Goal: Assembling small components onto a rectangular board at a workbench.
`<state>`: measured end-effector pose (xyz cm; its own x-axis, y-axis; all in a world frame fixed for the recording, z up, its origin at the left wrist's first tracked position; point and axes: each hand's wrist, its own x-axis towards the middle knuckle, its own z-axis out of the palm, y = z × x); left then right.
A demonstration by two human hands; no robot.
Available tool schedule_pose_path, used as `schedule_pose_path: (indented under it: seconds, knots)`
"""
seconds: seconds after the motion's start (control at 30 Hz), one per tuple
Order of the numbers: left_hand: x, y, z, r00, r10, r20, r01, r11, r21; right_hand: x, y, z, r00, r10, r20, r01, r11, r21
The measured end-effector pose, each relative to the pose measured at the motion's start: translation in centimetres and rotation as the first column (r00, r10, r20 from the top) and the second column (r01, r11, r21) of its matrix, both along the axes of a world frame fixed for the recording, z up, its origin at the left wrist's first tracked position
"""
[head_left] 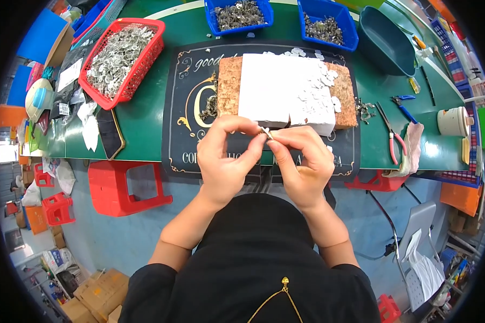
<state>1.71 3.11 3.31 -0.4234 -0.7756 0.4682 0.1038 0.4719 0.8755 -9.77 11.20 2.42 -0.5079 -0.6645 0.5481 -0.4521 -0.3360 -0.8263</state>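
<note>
My left hand and my right hand meet over the near edge of a black printed mat. Thumb and forefinger of each pinch one tiny metallic piece between them; its exact kind is too small to make out. Just beyond my fingertips lies a white block, set on a brown cork-like board. Many small flat whitish pieces are scattered over the block's right side. Small dark metal parts lie by the board's left end.
A red basket of small silvery pieces stands left, above a phone. Blue bins of dark metal parts and a dark green tub line the back. Pink-handled pliers, blue cutters and a white roll lie right.
</note>
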Motion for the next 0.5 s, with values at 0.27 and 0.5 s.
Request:
schedule_pose_path:
  seconds: [0.27,0.5]
  knots:
    - [0.9,-0.3,0.9,0.943,-0.291,-0.159,0.331,0.791,0.515,-0.7,0.5,0.7,0.993,-0.056,-0.100,0.061,0.997,0.041]
    - [0.6,-1.1,0.2,0.948,-0.088,0.305,0.121,0.988,-0.092,-2.1,1.2,1.8,0.958,-0.026,-0.286,0.078,0.982,0.171]
